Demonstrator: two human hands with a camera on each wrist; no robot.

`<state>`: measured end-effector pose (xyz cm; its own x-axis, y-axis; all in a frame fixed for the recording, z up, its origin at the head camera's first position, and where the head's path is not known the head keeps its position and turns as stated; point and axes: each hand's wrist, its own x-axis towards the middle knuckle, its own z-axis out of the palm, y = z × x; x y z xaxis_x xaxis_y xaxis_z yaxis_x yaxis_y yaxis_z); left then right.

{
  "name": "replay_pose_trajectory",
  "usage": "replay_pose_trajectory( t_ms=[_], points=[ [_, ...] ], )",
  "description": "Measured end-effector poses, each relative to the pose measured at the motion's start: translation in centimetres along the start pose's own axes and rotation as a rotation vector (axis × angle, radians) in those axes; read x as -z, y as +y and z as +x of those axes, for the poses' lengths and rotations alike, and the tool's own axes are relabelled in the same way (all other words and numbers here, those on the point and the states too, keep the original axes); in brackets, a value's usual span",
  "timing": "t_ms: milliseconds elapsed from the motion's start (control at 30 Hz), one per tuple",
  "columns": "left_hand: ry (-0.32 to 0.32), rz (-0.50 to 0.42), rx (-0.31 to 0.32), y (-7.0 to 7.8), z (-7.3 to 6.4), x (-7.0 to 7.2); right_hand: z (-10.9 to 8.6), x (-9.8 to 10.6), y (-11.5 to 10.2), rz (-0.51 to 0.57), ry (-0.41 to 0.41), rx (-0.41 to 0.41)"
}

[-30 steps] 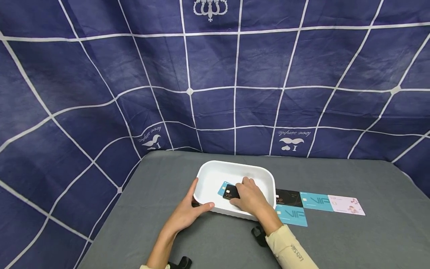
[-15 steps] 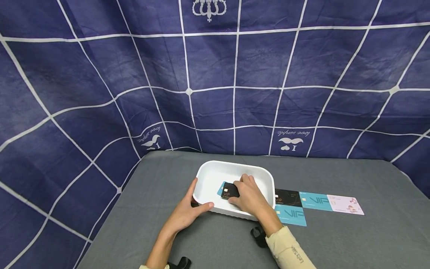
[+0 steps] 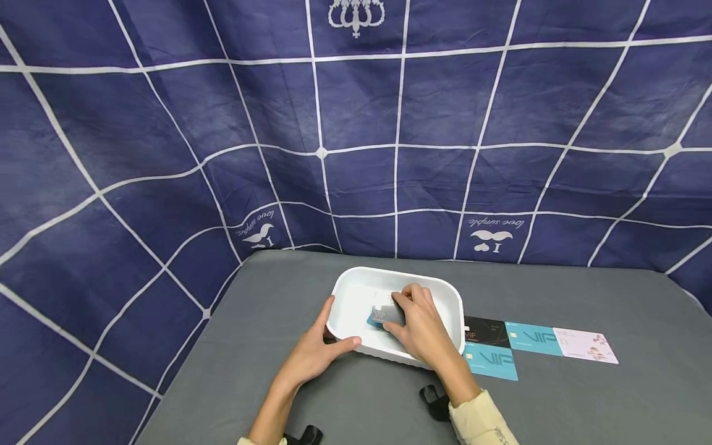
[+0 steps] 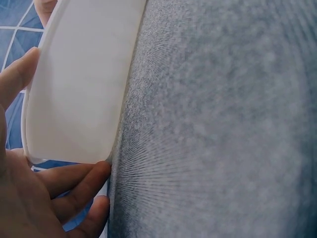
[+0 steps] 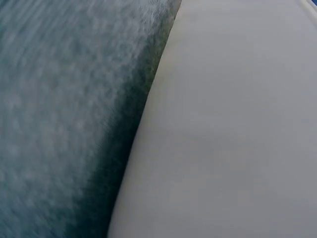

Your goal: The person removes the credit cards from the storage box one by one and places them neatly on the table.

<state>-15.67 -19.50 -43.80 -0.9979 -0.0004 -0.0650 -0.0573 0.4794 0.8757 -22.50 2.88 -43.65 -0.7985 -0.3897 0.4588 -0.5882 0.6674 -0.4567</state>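
Note:
A white plastic tray (image 3: pixel 356 287) stands on the grey cloth. My left hand (image 3: pixel 311 355) grips its left end, thumb on the near side and fingers around the corner. In the left wrist view that hand's fingertips are low at the end wall of the tray (image 4: pixel 79 89). Inside the tray, my right hand (image 3: pixel 419 324) pinches a dark VIP card (image 3: pixel 384 314), which looks grey with glare and is tilted up. Part of a blue card (image 3: pixel 372 322) shows beneath it. The right wrist view shows only the tray's outer wall (image 5: pixel 223 129) and cloth, with the hand hidden.
Right of the tray, cards lie edge to edge: a black VIP card (image 3: pixel 486 331), a blue VIP card (image 3: pixel 534 339) and a pink card (image 3: pixel 586 345) in a row, with another blue VIP card (image 3: pixel 491 361) below. A blue curtain (image 3: pixel 356 185) hangs behind the grey cloth (image 3: pixel 367 402).
The right hand has raised and tilted the black card, so it now catches the light. Its index finger has come forward over the card's far edge. The left hand keeps its hold on the tray.

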Motion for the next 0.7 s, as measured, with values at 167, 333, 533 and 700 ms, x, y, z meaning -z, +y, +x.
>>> replay_pose_trajectory(
  t_ms=[167, 333, 533, 700],
  points=[
    [-0.003, -0.019, -0.006, -0.09, 0.19, -0.2, -0.02, 0.15, 0.18, -0.01, 0.01, 0.026],
    [0.007, -0.006, -0.006, -0.06, 0.19, -0.12, 0.18, 0.05, 0.17, -0.015, 0.011, 0.048],
    [0.013, 0.001, 0.006, -0.03, 0.11, -0.09, 0.19, -0.03, 0.13, -0.018, 0.018, 0.059],
    [0.004, -0.006, 0.004, -0.07, 0.19, -0.19, 0.09, 0.06, 0.14, -0.028, 0.019, 0.065]
  ],
)
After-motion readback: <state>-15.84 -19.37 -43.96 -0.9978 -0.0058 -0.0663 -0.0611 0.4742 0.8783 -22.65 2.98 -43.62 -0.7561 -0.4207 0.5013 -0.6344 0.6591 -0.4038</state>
